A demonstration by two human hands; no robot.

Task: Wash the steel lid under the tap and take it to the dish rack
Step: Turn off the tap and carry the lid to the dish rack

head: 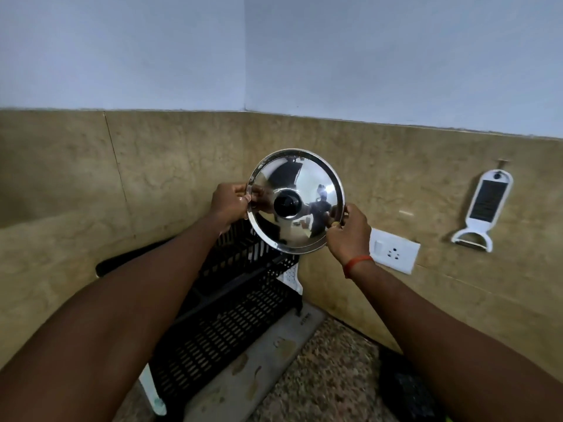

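Left grip and right grip each pinch the rim of the steel lid at opposite edges, thumbs on its domed face, so both are closed on it. Held this way, the lid stands nearly upright in the air, its black knob facing the person, just above the far end of the black dish rack. An edge hold likely stops the smooth steel from slipping and would let it go down on edge into the slots. With no tap in view, I judge the washing done and the placing not yet made. The rack sits on a grey mat on the speckled surface. On the wall to the right are a white socket plate and a hanging white peeler, both apart from the lid. Nothing stands between lid and rack
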